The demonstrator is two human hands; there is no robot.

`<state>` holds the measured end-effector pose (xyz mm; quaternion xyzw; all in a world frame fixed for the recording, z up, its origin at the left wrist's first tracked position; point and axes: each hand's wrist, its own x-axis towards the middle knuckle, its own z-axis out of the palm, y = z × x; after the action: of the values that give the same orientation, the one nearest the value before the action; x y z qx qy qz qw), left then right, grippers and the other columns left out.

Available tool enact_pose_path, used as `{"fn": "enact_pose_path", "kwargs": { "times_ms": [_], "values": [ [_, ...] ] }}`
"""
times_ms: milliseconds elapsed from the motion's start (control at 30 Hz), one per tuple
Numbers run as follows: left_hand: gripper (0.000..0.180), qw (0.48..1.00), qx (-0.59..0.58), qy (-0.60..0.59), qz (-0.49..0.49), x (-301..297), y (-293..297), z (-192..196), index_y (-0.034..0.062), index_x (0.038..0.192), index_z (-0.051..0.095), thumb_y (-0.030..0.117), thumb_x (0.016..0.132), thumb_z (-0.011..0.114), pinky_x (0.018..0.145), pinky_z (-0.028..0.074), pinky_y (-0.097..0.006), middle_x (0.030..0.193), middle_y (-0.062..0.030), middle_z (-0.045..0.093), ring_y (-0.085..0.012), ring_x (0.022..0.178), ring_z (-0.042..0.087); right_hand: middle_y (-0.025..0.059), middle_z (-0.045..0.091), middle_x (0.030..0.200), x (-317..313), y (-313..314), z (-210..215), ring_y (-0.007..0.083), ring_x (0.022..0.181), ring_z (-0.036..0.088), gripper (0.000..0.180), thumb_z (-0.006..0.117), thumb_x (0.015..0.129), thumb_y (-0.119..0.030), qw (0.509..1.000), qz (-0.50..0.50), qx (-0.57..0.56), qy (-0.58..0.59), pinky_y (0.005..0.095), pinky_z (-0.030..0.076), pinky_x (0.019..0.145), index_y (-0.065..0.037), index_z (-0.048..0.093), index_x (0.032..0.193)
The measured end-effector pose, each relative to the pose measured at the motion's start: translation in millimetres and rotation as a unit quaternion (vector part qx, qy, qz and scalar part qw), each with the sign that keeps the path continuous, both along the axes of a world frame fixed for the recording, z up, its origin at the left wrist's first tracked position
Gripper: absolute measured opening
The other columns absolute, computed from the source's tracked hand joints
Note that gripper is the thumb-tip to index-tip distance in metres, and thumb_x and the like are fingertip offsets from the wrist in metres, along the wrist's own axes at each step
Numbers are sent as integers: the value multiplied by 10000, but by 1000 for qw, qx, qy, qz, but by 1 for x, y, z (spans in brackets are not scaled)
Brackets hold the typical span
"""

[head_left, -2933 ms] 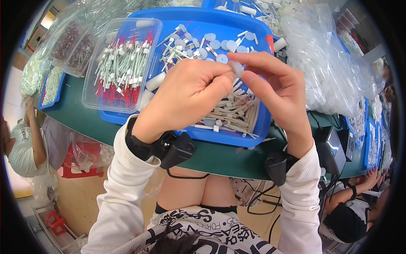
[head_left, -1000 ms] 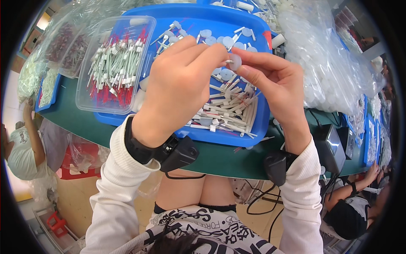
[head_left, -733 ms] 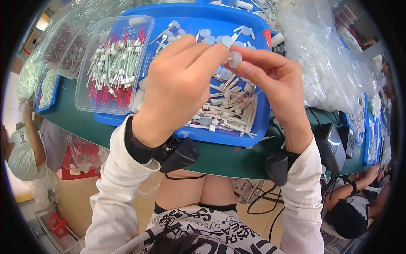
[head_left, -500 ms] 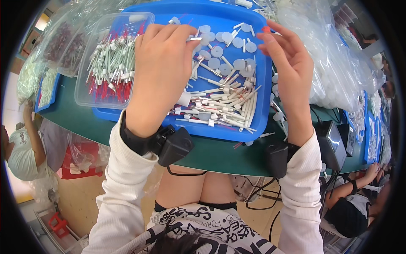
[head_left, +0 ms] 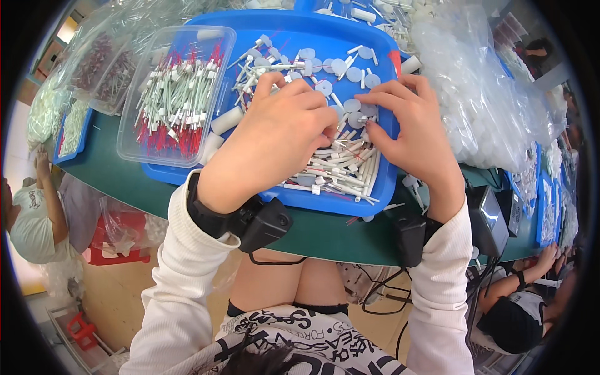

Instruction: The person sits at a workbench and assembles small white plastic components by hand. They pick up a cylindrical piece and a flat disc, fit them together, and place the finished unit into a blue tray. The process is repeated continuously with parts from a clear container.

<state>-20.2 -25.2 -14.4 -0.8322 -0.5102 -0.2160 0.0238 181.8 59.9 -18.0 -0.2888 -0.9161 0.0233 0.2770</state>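
Over the middle of the blue tray (head_left: 294,25) my left hand (head_left: 275,128) is closed, its fingers curled; whatever is between its fingertips is hidden. My right hand (head_left: 415,128) reaches in over the tray's right side with thumb and forefinger apart. Its fingertips are close to translucent round discs (head_left: 353,105). Beneath both hands lies a loose heap of thin white tubes (head_left: 337,170) with small white connectors and fine red wires. A red cone-shaped piece (head_left: 394,60) sits at the tray's right rim, beyond my right hand.
Left of the tray's heap is a clear plastic box (head_left: 127,134) of white-and-red wire leads. A large clear bag (head_left: 465,94) of pale parts stands to the right. Dark box-shaped devices (head_left: 487,215) with cables are at the right table edge. Other people sit on both sides.
Both hands have come nearer and inward over the tray parts. My right hand has left the red piece at the rim and moved down to the discs. The view has shifted slightly.
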Motion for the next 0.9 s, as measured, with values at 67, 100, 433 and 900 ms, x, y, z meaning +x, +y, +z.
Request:
{"fn": "enact_pose_path", "kwargs": {
  "times_ms": [67,100,433,900],
  "values": [
    [97,997,-10,-75,8,2,1,0,97,876,624,91,788,666,935,336,-409,863,-8,615,-202,857,573,60,643,923,2,2,-2,290,1005,500,240,683,700,-111,1000,-6,-8,-2,404,401,908,-78,695,937],
    [82,994,-15,-112,12,3,2,1,87,875,621,88,801,656,916,364,-398,851,-20,619,-210,819,586,59,641,921,2,3,-2,290,1009,498,242,689,701,-107,1000,-8,-13,-3,402,400,911,-78,696,941],
    [280,791,-212,-568,-82,1,6,5,4,1158,478,15,879,498,647,462,-267,833,-111,633,-156,706,598,73,650,975,-9,0,10,189,872,624,205,675,800,-49,929,53,-215,296,295,484,792,-22,662,1003],
    [229,824,-307,-473,-60,-3,2,21,13,1060,585,180,981,449,573,370,-227,743,14,502,-64,602,393,100,655,1048,-12,-9,14,163,965,629,272,662,844,-57,778,182,-442,407,277,478,852,26,621,1100]
  ]
}}
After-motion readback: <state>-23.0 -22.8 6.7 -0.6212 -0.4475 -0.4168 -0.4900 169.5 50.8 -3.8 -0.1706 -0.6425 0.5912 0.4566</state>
